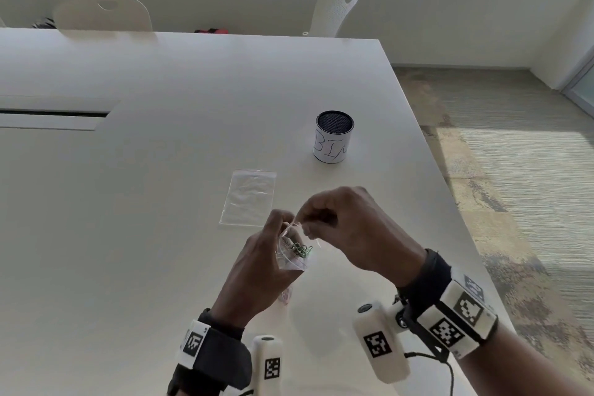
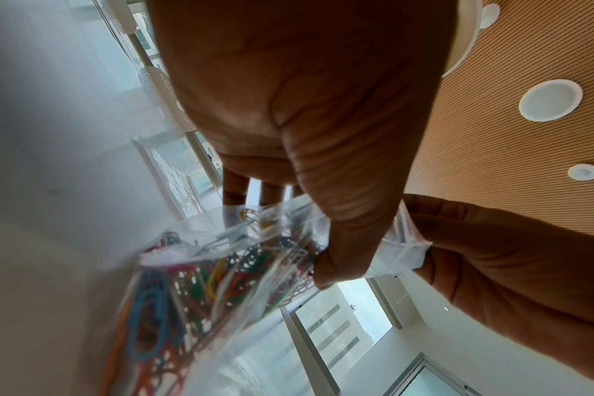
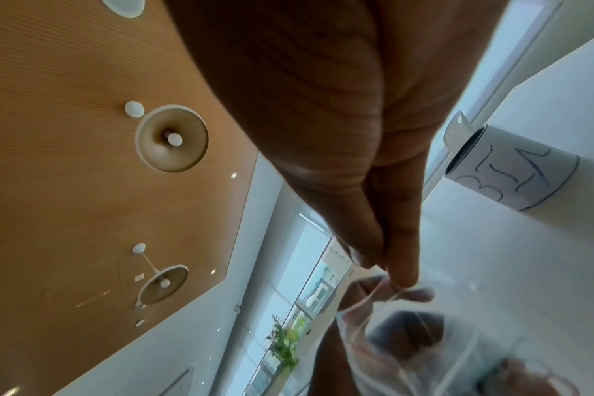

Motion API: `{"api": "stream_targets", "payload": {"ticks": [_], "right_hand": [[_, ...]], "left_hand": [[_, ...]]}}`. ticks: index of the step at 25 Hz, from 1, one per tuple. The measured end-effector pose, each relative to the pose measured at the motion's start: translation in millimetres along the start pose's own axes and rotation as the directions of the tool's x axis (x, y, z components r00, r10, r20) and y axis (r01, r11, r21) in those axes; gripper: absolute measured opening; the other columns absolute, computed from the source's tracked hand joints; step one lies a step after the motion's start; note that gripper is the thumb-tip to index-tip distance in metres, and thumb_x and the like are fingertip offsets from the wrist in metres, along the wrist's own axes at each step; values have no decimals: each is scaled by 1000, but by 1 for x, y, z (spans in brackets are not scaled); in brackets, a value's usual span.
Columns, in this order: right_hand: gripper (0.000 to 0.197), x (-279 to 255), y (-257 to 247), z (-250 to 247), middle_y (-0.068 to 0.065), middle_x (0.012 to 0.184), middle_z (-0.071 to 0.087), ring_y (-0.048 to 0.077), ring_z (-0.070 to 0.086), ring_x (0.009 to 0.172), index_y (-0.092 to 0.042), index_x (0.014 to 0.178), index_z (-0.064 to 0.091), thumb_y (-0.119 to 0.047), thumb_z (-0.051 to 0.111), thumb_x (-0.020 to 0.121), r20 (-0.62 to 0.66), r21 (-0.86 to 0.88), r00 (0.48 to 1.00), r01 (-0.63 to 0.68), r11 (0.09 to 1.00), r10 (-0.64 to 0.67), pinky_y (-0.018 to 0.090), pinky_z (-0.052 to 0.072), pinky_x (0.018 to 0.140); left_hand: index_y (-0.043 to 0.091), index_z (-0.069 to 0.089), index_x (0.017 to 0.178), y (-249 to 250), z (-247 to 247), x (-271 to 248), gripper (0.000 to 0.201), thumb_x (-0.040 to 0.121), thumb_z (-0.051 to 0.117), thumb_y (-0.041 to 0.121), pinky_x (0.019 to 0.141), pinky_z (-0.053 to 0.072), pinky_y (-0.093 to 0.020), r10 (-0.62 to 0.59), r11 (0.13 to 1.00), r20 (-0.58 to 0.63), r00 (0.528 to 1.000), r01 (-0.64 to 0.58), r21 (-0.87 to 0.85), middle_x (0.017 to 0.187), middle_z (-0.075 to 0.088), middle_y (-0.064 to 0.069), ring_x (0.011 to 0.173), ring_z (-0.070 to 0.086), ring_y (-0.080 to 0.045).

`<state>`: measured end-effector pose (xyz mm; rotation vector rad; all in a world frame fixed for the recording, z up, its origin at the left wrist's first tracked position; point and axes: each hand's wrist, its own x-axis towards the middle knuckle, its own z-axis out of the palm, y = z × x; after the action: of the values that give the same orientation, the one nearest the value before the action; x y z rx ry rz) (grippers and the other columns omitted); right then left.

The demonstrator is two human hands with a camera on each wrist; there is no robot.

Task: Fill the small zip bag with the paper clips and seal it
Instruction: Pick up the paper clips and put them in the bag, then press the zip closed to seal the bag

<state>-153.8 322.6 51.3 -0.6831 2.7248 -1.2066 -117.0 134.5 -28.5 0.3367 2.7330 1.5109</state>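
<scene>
A small clear zip bag (image 1: 294,251) holding several coloured paper clips (image 2: 153,316) hangs above the white table (image 1: 160,202). My left hand (image 1: 279,227) grips its left side, with the thumb (image 2: 343,241) pressed on the plastic. My right hand (image 1: 310,222) pinches the bag's top edge (image 3: 387,292) between thumb and forefinger (image 3: 402,257). In the right wrist view the mouth looks parted. A few pink clips (image 1: 286,296) lie on the table under my left hand.
A second, empty zip bag (image 1: 249,198) lies flat just beyond my hands. A mesh cup labelled BIN (image 1: 333,137) stands further back on the right. The table's right edge (image 1: 450,190) runs close by. Chairs (image 1: 336,10) stand behind the table.
</scene>
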Motion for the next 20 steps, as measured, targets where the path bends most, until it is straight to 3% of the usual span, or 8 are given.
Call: {"api": "stream_targets", "payload": {"ticks": [2, 4, 6, 8, 11, 14, 17, 20], "right_hand": [[7, -5, 0, -11, -8, 84, 72, 8, 69, 73, -23, 95, 80, -29, 80, 91, 7, -45, 1000, -1, 999, 1, 26, 57, 69], [21, -13, -3, -11, -13, 87, 62, 5, 59, 71, -31, 104, 78, -45, 79, 88, 164, -151, 986, 5, 989, 20, 19, 49, 63], [22, -20, -5, 3, -15, 82, 53, 0, 49, 66, -32, 106, 76, -45, 79, 89, 240, -231, 970, 33, 972, 24, 16, 38, 58], [10, -23, -5, 13, -17, 78, 47, -3, 45, 65, -31, 101, 76, -36, 75, 93, 183, -257, 983, 45, 965, 3, 18, 32, 59], [8, -23, -5, 8, -14, 84, 54, -2, 50, 67, -30, 97, 75, -36, 71, 97, 121, -200, 993, 19, 980, 6, 21, 42, 62], [10, -21, -4, -2, -12, 91, 61, 3, 58, 73, -29, 97, 75, -35, 67, 100, 101, -176, 995, 1, 984, 17, 27, 53, 69], [11, -21, -1, -2, -15, 77, 63, 7, 62, 70, -28, 91, 70, -31, 65, 101, 102, -165, 995, -3, 986, 21, 29, 53, 67], [11, -23, 3, -5, -13, 77, 68, 7, 62, 67, -25, 91, 68, -27, 64, 102, 79, -150, 997, 7, 989, 5, 27, 52, 64]], "left_hand": [[32, 47, 115, -1, -1, 0, 57, 77, 84, 10, 78, 58, -39, 12, 1000, -13, 1000, -12, 1, 96, 71, 12, 85, 69, -12], [33, 46, 116, -3, -2, 2, 59, 76, 86, 13, 77, 58, -37, 15, 1000, -26, 1000, -15, -2, 96, 70, 12, 86, 69, -12], [33, 45, 116, -4, -1, 3, 61, 76, 88, 16, 76, 58, -34, 21, 1000, -20, 1000, -21, 4, 97, 70, 13, 88, 69, -11], [32, 45, 118, -3, -1, 3, 58, 80, 86, 15, 76, 57, -31, 33, 999, -9, 999, -33, -2, 100, 71, 13, 90, 70, -11], [34, 47, 134, -4, -13, -2, 59, 88, 84, 25, 86, 55, -18, 15, 992, 56, 998, -8, -127, 115, 70, 18, 103, 72, -6], [35, 53, 142, -11, -21, -1, 42, 103, 59, 47, 104, 54, -36, -7, 961, 58, 998, 23, -277, 125, 73, 6, 121, 69, -18], [26, 68, 128, -15, -20, 3, 33, 109, 44, 38, 100, 55, -52, -26, 955, -54, 998, 9, -297, 112, 79, 0, 112, 72, -21], [17, 75, 119, -15, -16, 5, 38, 108, 40, 29, 94, 55, -50, -93, 901, -102, 990, 41, -431, 105, 80, -6, 104, 74, -25]]}}
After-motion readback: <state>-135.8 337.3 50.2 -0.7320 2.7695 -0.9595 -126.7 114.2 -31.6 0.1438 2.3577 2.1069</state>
